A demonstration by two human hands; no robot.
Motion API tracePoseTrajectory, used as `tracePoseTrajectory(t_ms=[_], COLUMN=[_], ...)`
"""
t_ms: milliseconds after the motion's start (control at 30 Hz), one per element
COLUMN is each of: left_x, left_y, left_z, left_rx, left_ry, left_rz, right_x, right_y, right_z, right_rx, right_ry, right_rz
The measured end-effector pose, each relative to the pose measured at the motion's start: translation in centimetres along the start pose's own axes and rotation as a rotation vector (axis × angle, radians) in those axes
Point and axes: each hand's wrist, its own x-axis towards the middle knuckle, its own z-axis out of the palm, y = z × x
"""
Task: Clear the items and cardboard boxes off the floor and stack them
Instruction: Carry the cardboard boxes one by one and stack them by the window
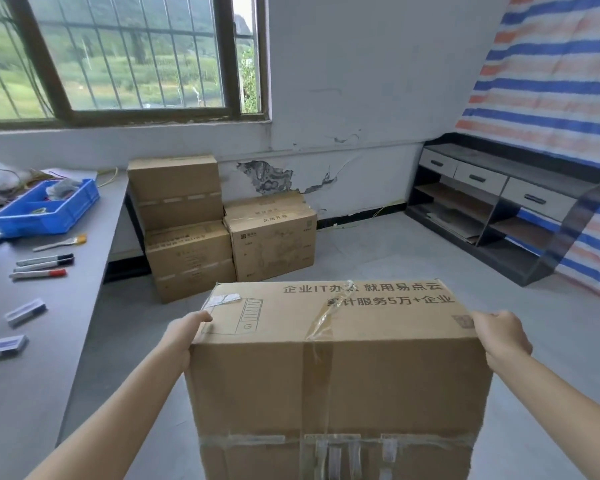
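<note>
holding the big box (333, 368) near me, my left hand (184, 336) and right hand (503, 336) grip its top corners. i should keep it level and walk to the far stack (201, 230).

A carton (336, 358) fills the foreground, with the left grip (184, 336) on its left top edge and the right grip (503, 337) on its right top edge. Beyond it, against the far wall below the window (118, 57), stands a stack of boxes (187, 237), with another box (272, 240) just beside it on the right. A worktop (32, 375) runs along the left, carrying a bin (45, 220) at the back, then a brush (61, 242) and markers (42, 266) nearer. A shelf unit (499, 206) stands along the right wall.
</note>
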Motion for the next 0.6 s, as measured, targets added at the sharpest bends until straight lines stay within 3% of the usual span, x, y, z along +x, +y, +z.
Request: tracePoseTrajectory(t_ms=[333,600], left_x=[10.5,16.7], left_y=[7.3,9.8], left_z=[3.4,2.6], left_rx=[-0.047,-0.185], left_ry=[0.259,0.470], left_rz=[-0.018,-0.019], right_x=[13.4,17.4], right_y=[-12.7,-21.3], right_z=[14.0,25.4], right_rx=[0.034,0.029], right_ry=[-0.237,-0.391], right_rz=[-0.120,-0.181])
